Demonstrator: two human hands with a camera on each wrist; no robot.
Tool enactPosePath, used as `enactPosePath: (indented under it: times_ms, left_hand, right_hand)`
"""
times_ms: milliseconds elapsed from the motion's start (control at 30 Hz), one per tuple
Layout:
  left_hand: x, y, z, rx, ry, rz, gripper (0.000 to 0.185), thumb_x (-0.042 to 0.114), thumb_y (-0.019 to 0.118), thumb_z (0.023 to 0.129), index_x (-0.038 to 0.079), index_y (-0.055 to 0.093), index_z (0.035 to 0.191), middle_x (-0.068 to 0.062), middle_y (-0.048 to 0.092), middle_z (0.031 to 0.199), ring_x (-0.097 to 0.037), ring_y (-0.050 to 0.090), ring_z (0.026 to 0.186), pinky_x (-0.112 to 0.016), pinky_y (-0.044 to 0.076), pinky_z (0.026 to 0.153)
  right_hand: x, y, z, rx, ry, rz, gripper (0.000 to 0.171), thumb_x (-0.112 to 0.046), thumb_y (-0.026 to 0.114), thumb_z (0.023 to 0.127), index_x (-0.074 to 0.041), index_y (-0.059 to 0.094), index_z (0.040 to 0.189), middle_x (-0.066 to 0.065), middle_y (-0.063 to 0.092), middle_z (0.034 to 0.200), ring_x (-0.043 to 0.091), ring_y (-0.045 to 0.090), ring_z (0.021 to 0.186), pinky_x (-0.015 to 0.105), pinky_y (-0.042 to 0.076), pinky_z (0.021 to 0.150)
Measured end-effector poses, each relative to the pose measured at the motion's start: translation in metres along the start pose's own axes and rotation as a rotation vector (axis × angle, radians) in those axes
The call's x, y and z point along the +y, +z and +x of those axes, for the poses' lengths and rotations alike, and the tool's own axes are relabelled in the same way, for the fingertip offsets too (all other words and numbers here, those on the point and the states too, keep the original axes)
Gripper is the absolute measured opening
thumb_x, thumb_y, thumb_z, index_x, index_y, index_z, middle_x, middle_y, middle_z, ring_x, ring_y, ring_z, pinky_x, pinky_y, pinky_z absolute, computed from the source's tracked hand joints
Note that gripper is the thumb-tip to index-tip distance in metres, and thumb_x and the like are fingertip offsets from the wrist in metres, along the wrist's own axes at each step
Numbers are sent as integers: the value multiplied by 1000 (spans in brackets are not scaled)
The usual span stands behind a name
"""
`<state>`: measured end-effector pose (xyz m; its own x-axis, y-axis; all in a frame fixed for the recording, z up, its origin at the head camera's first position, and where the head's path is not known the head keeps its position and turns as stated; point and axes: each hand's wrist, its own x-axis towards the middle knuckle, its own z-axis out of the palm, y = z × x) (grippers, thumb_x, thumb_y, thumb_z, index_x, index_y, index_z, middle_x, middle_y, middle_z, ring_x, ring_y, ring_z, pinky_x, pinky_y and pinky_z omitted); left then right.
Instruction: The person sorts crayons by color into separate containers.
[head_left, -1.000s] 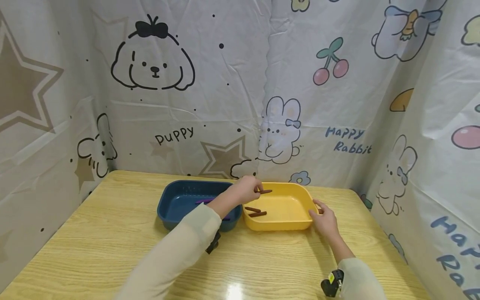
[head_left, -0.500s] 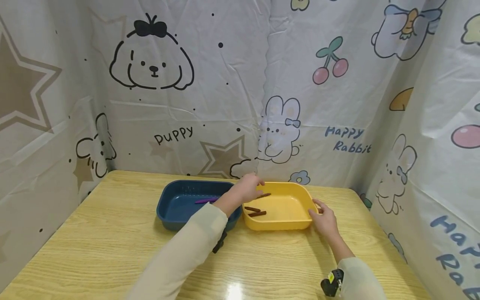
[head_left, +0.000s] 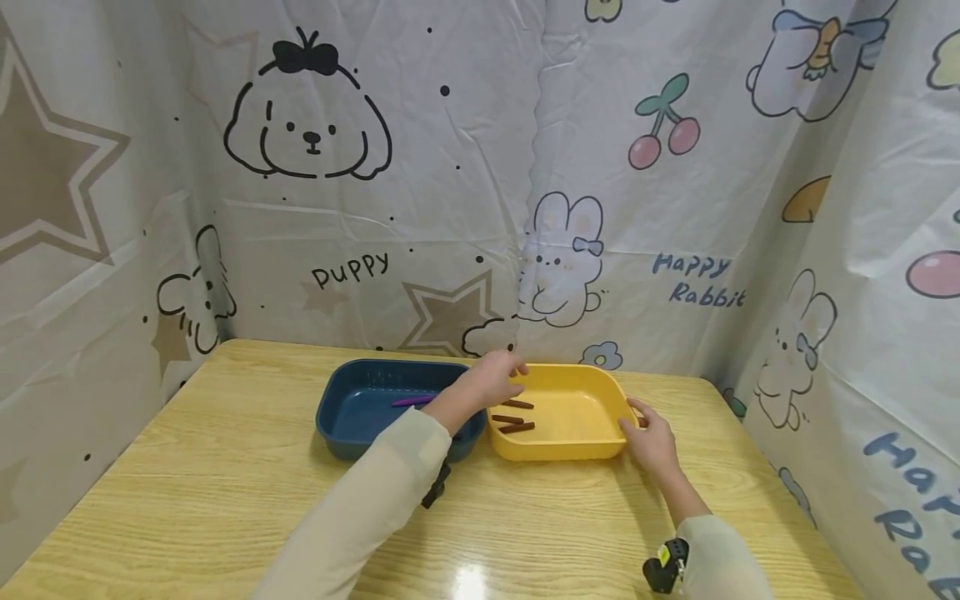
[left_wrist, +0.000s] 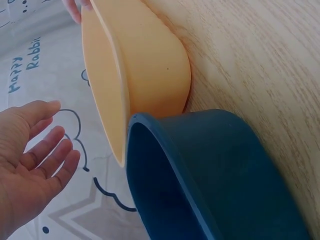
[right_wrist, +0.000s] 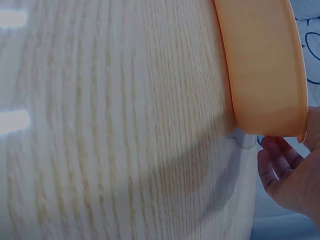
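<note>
My left hand (head_left: 491, 379) hovers over the left side of the yellow bin (head_left: 577, 451), its fingers loosely spread and nothing in them, as the left wrist view also shows. Below it, three short brown sticks (head_left: 517, 427) lie on the bin's floor at the left; the hand partly covers the rearmost one. At the bin's right end, my right hand (head_left: 651, 437) grips the wall, thumb over the rim and fingers outside. A slim purple stick (head_left: 411, 401) lies in the dark blue bin (head_left: 352, 448), partly hidden behind my left forearm.
The two bins stand side by side, close together, near the back of the light wood table (head_left: 225, 467). A printed curtain (head_left: 450, 167) hangs behind the table and at both sides. A black wrist device (head_left: 663, 567) sits on the right arm.
My left hand has let go of a brown stick, which dropped into the yellow bin beside the other two; the fingers have spread. My right hand keeps its place on the bin.
</note>
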<state>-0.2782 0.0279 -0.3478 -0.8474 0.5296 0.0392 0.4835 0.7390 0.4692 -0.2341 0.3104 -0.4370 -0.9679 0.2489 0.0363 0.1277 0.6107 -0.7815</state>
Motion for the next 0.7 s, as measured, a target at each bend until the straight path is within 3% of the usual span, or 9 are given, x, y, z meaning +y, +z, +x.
enactPosePath:
  times_ms: [267,467,600,700]
  left_hand:
    - [-7,-1,-4,22,0,-62,27,16,63,90,7,63,115,-12,60,116,-24,57,109,-35,50,91]
    - [-22,0,-17,49,-23,-116,26,18,63,89,9,63,114,-11,63,113,-24,58,105,-37,50,90]
    - [-30,-1,-28,77,-41,-167,27,20,64,89,10,64,114,-12,63,112,-23,58,102,-38,50,88]
    - [-36,-6,-36,118,-67,-153,27,23,64,89,11,64,113,-9,63,107,-20,58,97,-36,51,85]
  right_hand:
    - [-3,1,3,-2,-6,-7,51,-18,54,93,-3,41,140,30,54,118,30,60,97,16,48,61]
    - [-5,0,5,-16,-14,-30,51,-18,56,92,-3,41,139,30,52,121,32,59,99,18,50,64]
    - [-7,-4,4,-27,-11,-66,55,-26,58,92,-3,41,139,30,49,125,36,56,106,28,52,75]
    - [-10,-9,3,-21,-17,-93,60,-34,57,93,-3,38,141,30,48,127,39,54,110,38,51,84]
